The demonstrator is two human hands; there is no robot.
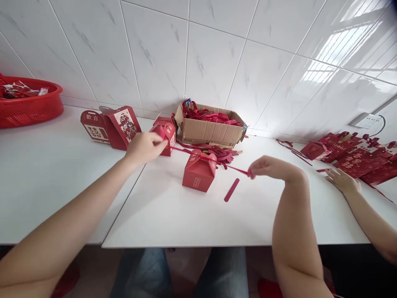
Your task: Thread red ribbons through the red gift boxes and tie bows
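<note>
A thin red ribbon (231,166) is stretched between my two hands, passing across the top of a small red gift box (198,176) on the white table. My left hand (145,145) pinches one end, in front of another red box (169,142). The other end is pinched in my right hand (263,166), raised to the right of the gift box. Whether the ribbon runs through the box's top or lies over it, I cannot tell. A short dark-red strip (231,190) lies flat on the table, just right of the box.
Behind stands a cardboard box (211,130) of red ribbons, with a ribbon pile (225,155) before it. Red boxes (114,126) stand left, near a red basket (34,107). At right, another person's hand (344,182) rests near red gift bags (356,159).
</note>
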